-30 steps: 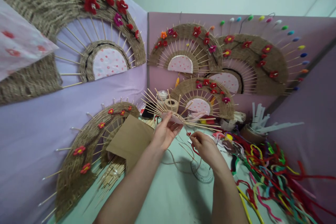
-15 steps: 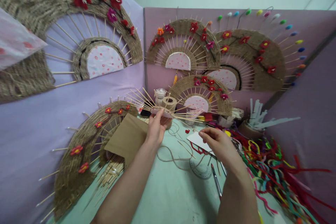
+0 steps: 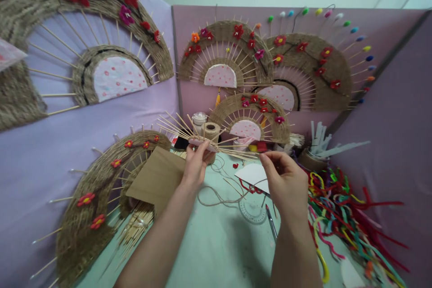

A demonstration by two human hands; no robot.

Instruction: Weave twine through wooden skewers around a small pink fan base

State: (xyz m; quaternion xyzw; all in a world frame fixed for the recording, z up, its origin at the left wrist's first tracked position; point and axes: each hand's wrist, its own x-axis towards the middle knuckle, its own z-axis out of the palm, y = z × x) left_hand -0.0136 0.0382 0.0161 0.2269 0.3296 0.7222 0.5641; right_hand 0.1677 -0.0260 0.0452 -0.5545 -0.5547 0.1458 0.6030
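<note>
My left hand (image 3: 195, 166) is closed on the pink half-disc base of a small fan frame (image 3: 194, 142), holding it above the table. Thin bamboo sticks spread out from that base to the left and right. Beside the right-hand stick tips, my right hand (image 3: 286, 182) pinches a strand of jute twine (image 3: 216, 200); the twine trails from this hand in loops over the tabletop. Behind the frame stands a spool of twine (image 3: 212, 128). Whether the fingertips also touch a stick is too small to tell.
Finished twine fans with red flowers (image 3: 249, 117) lean on the walls. A brown card (image 3: 157, 175) and bamboo sticks (image 3: 135, 225) lie left. A white card (image 3: 251, 175), protractor (image 3: 253, 211), pen (image 3: 271, 222) and heaped pipe cleaners (image 3: 340, 216) are right.
My right hand has moved up and closer to the stick tips with the twine. My left hand still holds the fan frame. The whole view has shifted slightly.
</note>
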